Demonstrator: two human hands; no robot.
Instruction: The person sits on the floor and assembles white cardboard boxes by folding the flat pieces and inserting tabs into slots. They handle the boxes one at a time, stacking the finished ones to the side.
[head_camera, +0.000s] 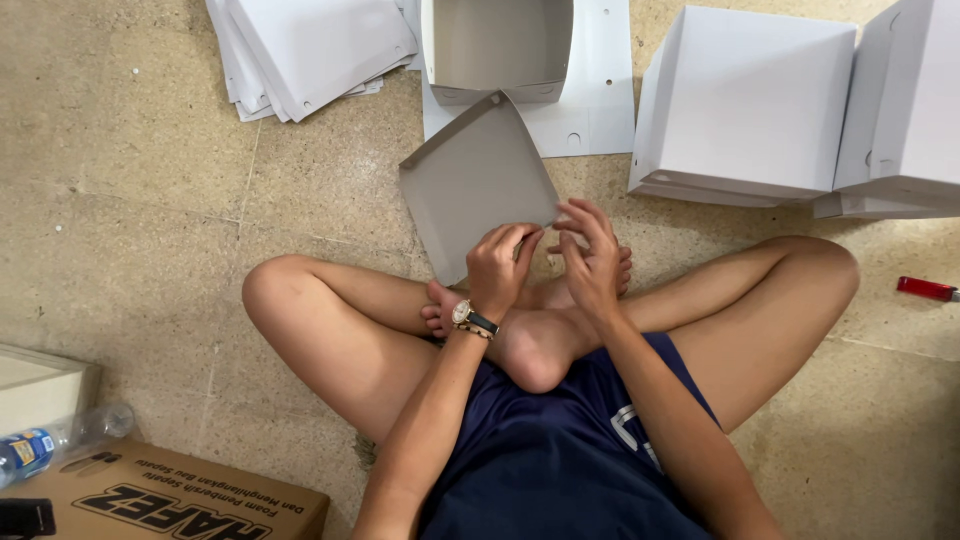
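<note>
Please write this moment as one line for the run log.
left hand: pinching grey cardboard tray corner | right hand: fingers at same corner | nearby: folded white boxes

Brown printed carton (170, 495) bottom left, white boxes (745, 105) top right
</note>
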